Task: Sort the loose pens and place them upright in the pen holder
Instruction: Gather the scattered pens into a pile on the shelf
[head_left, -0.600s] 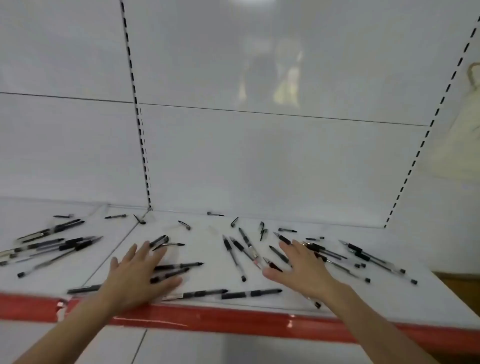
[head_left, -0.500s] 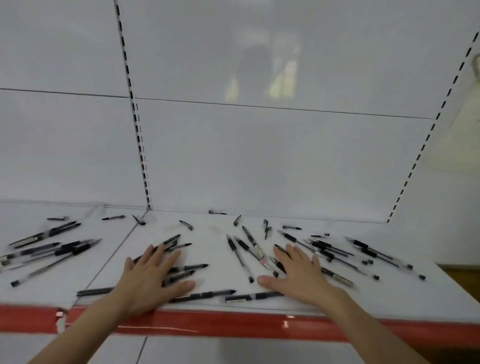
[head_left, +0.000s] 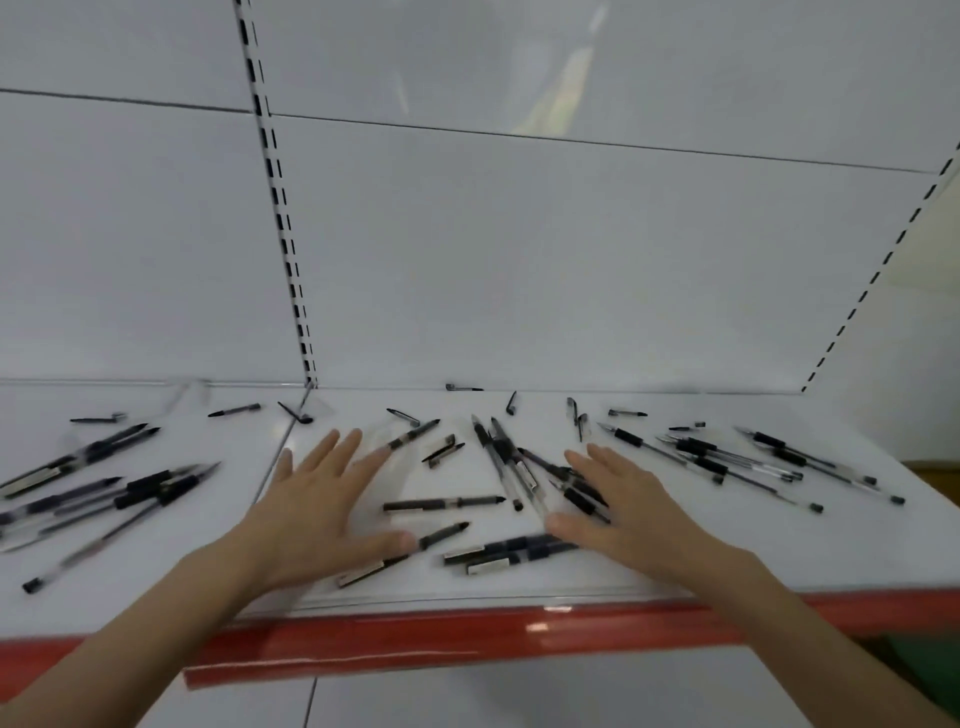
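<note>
Both hands, left hand (head_left: 322, 512) and right hand (head_left: 631, 512), fingers spread flat; pens (head_left: 444, 504) between the fingers could roll off the shelf edge (head_left: 467, 631).

We find the pens by the left edge (head_left: 156, 486) smeared and cut off, and our right hand (head_left: 639, 519) hides the ends of the middle pens (head_left: 501, 457).

I see black-and-clear pens (head_left: 444, 503) on a white shelf (head_left: 675, 545). Its front edge strip (head_left: 467, 639) is red. The white back panel (head_left: 519, 249) carries black-slotted uprights (head_left: 283, 218).
</note>
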